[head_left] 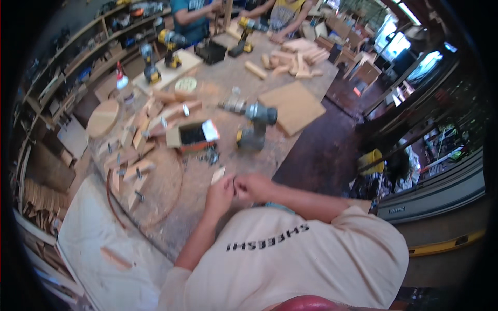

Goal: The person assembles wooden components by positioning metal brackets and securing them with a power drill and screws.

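head view: one fisheye camera, worn on the person's head | looks steeply down and forward over own shirt and forearms | workbench (218,93) near, filling the centre | far end of bench, shelves (78,57) and doorway bend toward the dark round rim | no second view to compare

Daylight pours in from the blown-out windows (399,36) at the upper right, the counter (218,93) sits evenly lit with soft shadows, everything is slightly blurred, and the fisheye bends edges into a black rim.
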Motion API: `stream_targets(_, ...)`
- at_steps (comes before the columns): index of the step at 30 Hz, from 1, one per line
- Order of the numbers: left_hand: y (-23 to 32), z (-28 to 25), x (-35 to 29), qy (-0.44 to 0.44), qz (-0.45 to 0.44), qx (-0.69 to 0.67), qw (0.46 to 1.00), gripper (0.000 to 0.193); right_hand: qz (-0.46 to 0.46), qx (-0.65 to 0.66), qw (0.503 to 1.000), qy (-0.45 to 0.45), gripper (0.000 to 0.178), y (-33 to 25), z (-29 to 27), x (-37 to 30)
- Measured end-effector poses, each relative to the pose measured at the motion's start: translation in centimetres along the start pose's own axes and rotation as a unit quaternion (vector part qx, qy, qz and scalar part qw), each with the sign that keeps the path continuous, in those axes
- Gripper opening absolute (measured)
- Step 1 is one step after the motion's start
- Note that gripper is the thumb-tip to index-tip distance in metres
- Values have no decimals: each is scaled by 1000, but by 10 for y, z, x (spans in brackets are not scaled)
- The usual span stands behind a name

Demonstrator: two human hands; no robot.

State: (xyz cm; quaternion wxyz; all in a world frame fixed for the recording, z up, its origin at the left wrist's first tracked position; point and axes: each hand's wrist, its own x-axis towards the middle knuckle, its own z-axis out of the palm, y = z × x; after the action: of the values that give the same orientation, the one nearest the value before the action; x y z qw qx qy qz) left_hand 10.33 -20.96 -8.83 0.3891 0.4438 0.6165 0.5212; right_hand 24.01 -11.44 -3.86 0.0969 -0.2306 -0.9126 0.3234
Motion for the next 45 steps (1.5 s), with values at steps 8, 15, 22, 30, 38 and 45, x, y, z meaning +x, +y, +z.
stream_targets(8, -12, -11, -3, -160, -217, -272, 924, 27, -7, 31, 992, -120, 14, 2, -7, -11)
stream_targets(15, -28, 2, 1, -118, -236, -248, 932, 20, -25, 46, 982, -179, 13, 13, -4, -6)
stream_targets(22, -76, 9, 16, 16, -96, -74, 992, 21, -46, 16, 985, -164, 11, 27, 11, 10)
stream_targets(30, -30, -15, 33, 98, -141, -193, 966, 18, -36, 60, 987, -142, 10, 17, -12, 34)
stream_targets(38, -28, -26, 30, 171, -167, -263, 935, 18, -35, 101, 981, -162, 10, 12, -15, 48)
stream_targets(45, -33, -37, 27, 203, -180, -285, 919, 19, -55, 103, 977, -177, 7, 19, -15, 54)
